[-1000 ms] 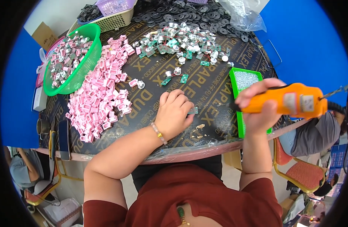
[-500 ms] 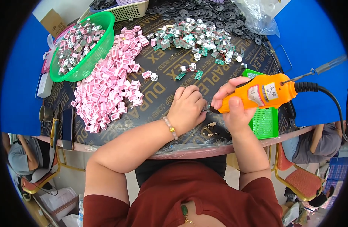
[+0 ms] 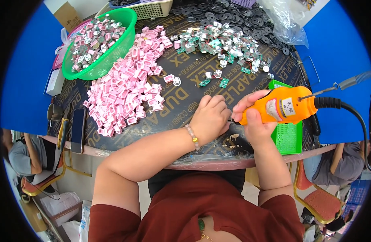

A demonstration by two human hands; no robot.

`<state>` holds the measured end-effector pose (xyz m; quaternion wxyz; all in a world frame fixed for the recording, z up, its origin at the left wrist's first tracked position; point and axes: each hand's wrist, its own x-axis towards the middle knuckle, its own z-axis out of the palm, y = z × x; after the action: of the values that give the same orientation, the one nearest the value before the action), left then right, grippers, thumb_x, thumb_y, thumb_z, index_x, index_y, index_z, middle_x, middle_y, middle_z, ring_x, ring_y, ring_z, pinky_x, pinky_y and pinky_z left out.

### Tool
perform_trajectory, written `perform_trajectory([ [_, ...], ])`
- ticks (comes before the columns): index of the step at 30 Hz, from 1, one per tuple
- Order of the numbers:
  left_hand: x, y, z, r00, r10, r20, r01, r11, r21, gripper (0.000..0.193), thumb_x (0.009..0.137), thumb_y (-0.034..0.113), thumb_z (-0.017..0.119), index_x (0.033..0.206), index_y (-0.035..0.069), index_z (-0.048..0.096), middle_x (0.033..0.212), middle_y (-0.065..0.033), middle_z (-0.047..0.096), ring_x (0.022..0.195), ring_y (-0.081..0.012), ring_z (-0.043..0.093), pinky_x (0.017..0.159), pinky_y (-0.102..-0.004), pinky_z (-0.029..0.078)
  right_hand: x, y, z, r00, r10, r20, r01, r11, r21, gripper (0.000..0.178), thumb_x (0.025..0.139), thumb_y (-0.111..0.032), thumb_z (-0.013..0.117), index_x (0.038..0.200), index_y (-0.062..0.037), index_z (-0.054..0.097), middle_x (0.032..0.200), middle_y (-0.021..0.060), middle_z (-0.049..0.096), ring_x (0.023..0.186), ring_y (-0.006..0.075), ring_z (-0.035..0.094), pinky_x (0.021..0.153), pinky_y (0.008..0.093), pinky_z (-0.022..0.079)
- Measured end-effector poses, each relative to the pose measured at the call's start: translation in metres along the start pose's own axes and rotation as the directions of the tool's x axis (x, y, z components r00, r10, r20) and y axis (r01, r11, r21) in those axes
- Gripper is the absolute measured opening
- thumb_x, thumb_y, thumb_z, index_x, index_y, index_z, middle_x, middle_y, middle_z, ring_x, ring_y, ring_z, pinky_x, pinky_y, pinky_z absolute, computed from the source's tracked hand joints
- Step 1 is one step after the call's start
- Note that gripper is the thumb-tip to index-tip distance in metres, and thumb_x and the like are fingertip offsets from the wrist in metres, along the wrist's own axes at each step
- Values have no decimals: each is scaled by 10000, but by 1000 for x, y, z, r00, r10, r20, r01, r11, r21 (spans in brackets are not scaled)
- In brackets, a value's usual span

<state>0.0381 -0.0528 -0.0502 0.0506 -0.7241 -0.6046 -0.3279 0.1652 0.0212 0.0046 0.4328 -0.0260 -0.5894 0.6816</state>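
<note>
Head view: you sit at the near edge of a dark round tabletop printed with pale lettering, its rim wrapped in clear plastic. Your right hand is wrapped tight around an orange electric screwdriver, held level near the near right edge, tip pointing left toward your left hand; a black cable runs off its back end to the right. Your left hand is curled closed, knuckles up, pressing down on something too small to make out just beside the tool's tip. Under the screwdriver lies a green perforated tray at the near right edge. A heap of pink plastic pieces spreads over the left half, a green basket of mixed parts sits toward the far left edge, and small green circuit boards scatter across the far middle, with black washers beyond. A phone lies at the near left edge. Blue flooring surrounds the table, and seated people show low at both sides.
</note>
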Motion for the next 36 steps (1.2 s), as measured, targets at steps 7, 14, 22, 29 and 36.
perform_trajectory([
  [7,-1,1,4,1000,14,4,-14,998,67,230,686,240,693,820,62,634,935,-75,599,1138,-250,468,945,-379,345,-2,1,0,996,20,-82,-26,997,-72,326,864,-65,642,1109,-25,431,823,124,622,647,146,568,621,274,494],
  [14,22,-8,-50,989,-137,48,118,949,291,114,602,182,660,660,85,646,785,-81,609,945,-278,555,753,-433,419,6,-32,-13,931,-278,-236,230,950,-211,550,849,-441,644,1172,-57,420,761,94,566,503,159,509,478,302,465],
  [22,29,-142,-220,792,-80,-605,502,650,571,323,735,212,702,1052,160,672,997,-89,661,930,-281,615,806,-427,465,-16,-83,-57,889,-395,-232,287,875,-391,447,934,-384,537,1189,-29,443,783,96,565,560,132,515,536,279,440],
  [29,16,-115,-105,942,-261,212,113,840,531,308,702,185,636,997,129,707,886,-46,632,967,-221,547,881,-399,395,-22,-74,-57,886,-360,-293,225,885,-407,521,891,-441,606,1176,-43,428,771,101,570,541,150,526,507,297,465],
  [36,29,-100,-94,947,-316,60,302,937,173,86,731,51,600,811,42,631,808,-106,629,786,-272,624,720,-381,482,-26,-76,-59,874,-352,-335,203,891,-406,545,857,-435,657,1149,-34,432,744,103,564,534,160,530,503,299,483],
])
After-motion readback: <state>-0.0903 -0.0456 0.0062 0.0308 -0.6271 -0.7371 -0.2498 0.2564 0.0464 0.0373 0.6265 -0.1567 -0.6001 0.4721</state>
